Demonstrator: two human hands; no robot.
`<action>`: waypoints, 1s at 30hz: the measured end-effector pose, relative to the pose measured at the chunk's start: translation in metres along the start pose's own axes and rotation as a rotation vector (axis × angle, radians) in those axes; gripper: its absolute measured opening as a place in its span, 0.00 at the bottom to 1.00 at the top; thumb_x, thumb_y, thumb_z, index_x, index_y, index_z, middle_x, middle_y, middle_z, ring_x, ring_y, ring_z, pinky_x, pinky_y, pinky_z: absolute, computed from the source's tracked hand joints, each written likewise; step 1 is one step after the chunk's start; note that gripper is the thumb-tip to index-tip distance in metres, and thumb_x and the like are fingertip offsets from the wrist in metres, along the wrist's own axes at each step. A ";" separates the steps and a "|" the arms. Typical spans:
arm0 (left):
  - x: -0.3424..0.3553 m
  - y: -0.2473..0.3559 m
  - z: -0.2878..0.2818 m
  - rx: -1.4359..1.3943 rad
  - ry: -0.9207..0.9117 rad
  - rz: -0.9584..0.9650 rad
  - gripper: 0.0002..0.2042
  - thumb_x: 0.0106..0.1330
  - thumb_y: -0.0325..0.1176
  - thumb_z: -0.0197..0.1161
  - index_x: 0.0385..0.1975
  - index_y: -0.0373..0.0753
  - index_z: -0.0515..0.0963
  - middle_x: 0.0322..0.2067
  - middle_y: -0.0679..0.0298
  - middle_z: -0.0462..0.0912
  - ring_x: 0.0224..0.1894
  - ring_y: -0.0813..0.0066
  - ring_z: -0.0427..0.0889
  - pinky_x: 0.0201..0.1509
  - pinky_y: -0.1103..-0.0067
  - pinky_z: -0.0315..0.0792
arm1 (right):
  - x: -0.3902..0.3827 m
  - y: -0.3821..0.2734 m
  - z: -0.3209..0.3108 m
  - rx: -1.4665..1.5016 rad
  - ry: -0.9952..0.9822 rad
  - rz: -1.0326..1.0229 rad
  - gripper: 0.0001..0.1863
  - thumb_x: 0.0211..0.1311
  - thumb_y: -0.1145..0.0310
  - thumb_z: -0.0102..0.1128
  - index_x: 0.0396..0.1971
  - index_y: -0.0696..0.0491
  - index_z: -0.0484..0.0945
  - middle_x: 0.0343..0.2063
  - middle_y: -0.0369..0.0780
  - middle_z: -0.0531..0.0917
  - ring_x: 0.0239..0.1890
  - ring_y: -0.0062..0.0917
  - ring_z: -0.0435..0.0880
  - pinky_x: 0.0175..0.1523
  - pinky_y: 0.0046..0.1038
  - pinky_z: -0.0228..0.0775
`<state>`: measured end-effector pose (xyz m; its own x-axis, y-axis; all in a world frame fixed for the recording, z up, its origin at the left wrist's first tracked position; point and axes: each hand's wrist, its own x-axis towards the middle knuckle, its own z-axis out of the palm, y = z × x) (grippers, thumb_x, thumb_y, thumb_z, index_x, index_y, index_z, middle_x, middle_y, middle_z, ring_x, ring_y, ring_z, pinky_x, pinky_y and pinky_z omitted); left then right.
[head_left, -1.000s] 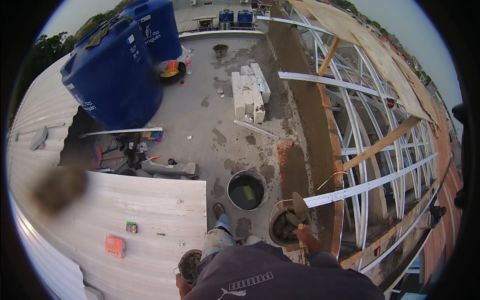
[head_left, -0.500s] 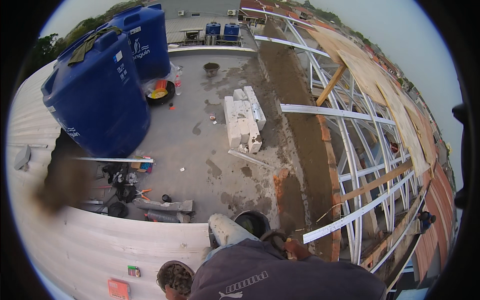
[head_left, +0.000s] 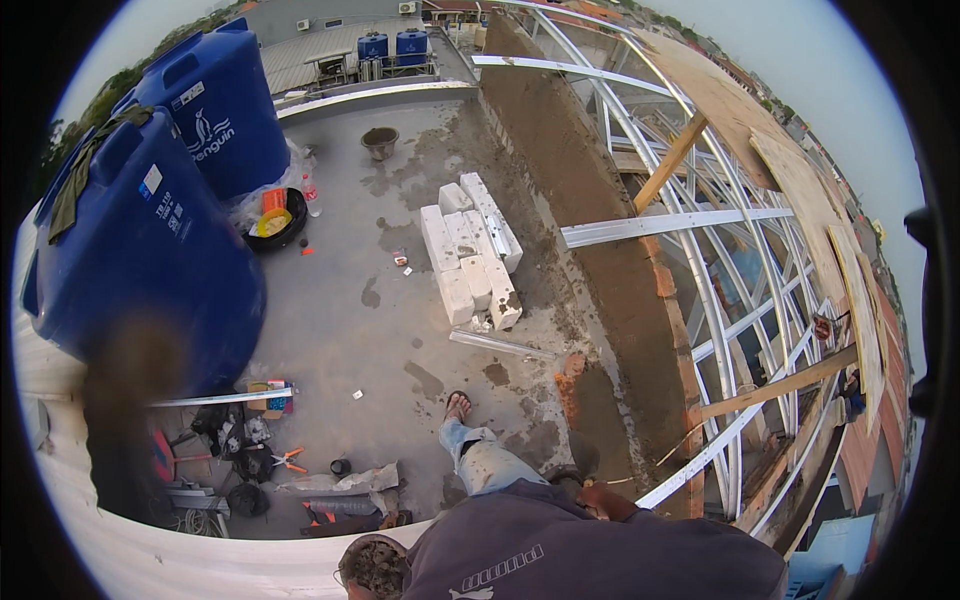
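A bucket of grey mortar [head_left: 374, 568] is at the lower edge, beside my dark shirt. My left hand [head_left: 360, 593] is at its near rim, mostly cut off by the picture edge, and appears closed on it. My right hand [head_left: 608, 502] is on the other side of my body, closed at a dark rounded thing that looks like a bucket [head_left: 566, 477], largely hidden by my shirt. My sandalled foot [head_left: 457, 404] is on the grey concrete floor [head_left: 330, 340], below bent, mortar-stained jeans [head_left: 490, 460].
White blocks [head_left: 468, 245] are stacked ahead, near a metal strip [head_left: 500, 344]. Two big blue tanks [head_left: 150, 250] stand at left. Tools and black bags [head_left: 235, 440] lie near the pale metal roof edge [head_left: 270, 555]. A low wall [head_left: 590, 260] and steel trusses [head_left: 710, 330] run along the right.
My foot has come into view on the concrete, and my leg has reached forward. The mortar bucket has moved with me from over the metal roof toward its edge. The view has shifted.
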<state>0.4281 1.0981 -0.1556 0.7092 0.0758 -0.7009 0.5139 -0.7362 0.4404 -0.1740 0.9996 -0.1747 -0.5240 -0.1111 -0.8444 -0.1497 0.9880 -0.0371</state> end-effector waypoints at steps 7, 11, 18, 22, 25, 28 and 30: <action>-0.030 0.164 0.159 0.022 -0.053 0.073 0.24 0.67 0.48 0.60 0.39 0.25 0.79 0.33 0.50 0.82 0.31 0.56 0.82 0.34 0.62 0.77 | 0.060 -0.155 -0.018 -0.559 0.061 -0.364 0.30 0.53 0.55 0.67 0.50 0.64 0.80 0.52 0.54 0.83 0.55 0.45 0.83 0.55 0.43 0.76; -0.055 0.266 0.255 -0.011 -0.239 0.209 0.22 0.67 0.43 0.60 0.42 0.24 0.77 0.36 0.51 0.81 0.32 0.59 0.81 0.35 0.64 0.76 | 0.022 -0.271 -0.043 -0.454 0.039 -0.446 0.31 0.51 0.53 0.69 0.49 0.61 0.81 0.50 0.55 0.83 0.54 0.46 0.83 0.56 0.42 0.75; -0.141 0.451 0.458 0.253 -0.603 0.586 0.16 0.62 0.37 0.63 0.40 0.28 0.76 0.37 0.54 0.79 0.36 0.62 0.78 0.42 0.64 0.74 | 0.016 -0.486 -0.058 -0.195 0.040 -0.602 0.24 0.50 0.57 0.74 0.40 0.61 0.83 0.39 0.51 0.87 0.45 0.43 0.86 0.48 0.41 0.76; -0.192 0.520 0.599 0.127 -0.858 0.496 0.14 0.58 0.36 0.66 0.36 0.31 0.77 0.31 0.61 0.79 0.34 0.67 0.77 0.39 0.69 0.72 | 0.052 -0.587 -0.048 0.098 -0.005 -0.578 0.18 0.51 0.60 0.73 0.37 0.58 0.84 0.33 0.47 0.86 0.38 0.39 0.86 0.42 0.40 0.75; -0.212 0.572 0.708 0.220 -0.957 0.590 0.12 0.59 0.35 0.64 0.36 0.33 0.77 0.33 0.62 0.80 0.35 0.70 0.77 0.42 0.72 0.71 | 0.067 -0.661 -0.028 0.242 -0.013 -0.500 0.12 0.55 0.66 0.73 0.33 0.57 0.82 0.29 0.40 0.84 0.32 0.28 0.82 0.37 0.34 0.73; -0.216 0.612 0.813 0.393 -1.028 0.638 0.09 0.63 0.32 0.61 0.39 0.34 0.76 0.36 0.62 0.81 0.39 0.73 0.78 0.45 0.76 0.72 | 0.077 -0.720 -0.001 0.395 -0.042 -0.440 0.09 0.57 0.69 0.71 0.33 0.55 0.80 0.26 0.35 0.81 0.27 0.22 0.77 0.33 0.30 0.70; -0.216 0.620 0.874 0.450 -1.045 0.595 0.09 0.65 0.33 0.60 0.40 0.36 0.76 0.37 0.63 0.81 0.39 0.74 0.78 0.44 0.76 0.71 | 0.088 -0.753 0.017 0.486 -0.059 -0.367 0.08 0.57 0.70 0.71 0.33 0.54 0.79 0.26 0.34 0.80 0.27 0.21 0.76 0.32 0.29 0.68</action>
<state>0.1723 0.0375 -0.2216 -0.0470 -0.7519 -0.6576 -0.1028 -0.6512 0.7519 -0.0931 0.2472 -0.2307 -0.4615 -0.4613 -0.7578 0.0951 0.8235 -0.5592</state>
